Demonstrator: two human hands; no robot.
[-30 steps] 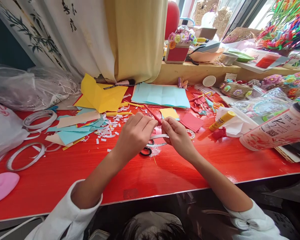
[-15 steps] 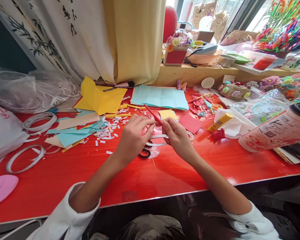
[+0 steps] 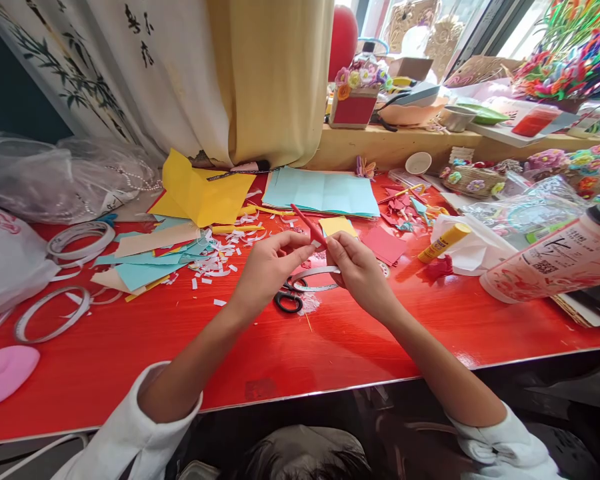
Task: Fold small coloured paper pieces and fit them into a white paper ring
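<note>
My right hand point(image 3: 357, 270) is closed, pinching a thin folded or rolled piece of red paper point(image 3: 309, 223) that points up and left. A white ring of tape point(image 3: 316, 289) hangs below the fingers of that hand. Beside the red paper, my left hand point(image 3: 275, 270) is closed in a pinch, thumb against fingertips. A small white piece point(image 3: 315, 245), perhaps tape, shows at its fingertips. Black-handled scissors point(image 3: 289, 302) lie on the table under the hands, their blades hidden. Behind them are a yellow paper square point(image 3: 338, 227) and red paper squares point(image 3: 384, 245).
Colored paper sheets point(image 3: 150, 273), white scraps point(image 3: 215, 263) and tape rings point(image 3: 53, 317) lie left on the red table point(image 3: 330, 360). Light blue sheets point(image 3: 325, 190) lie behind. A glue stick point(image 3: 444, 242) and a large cup point(image 3: 555, 257) on its side are right.
My left hand has drawn slightly down and away from the red paper, and more of the scissors shows. My right hand keeps its grip with little movement.
</note>
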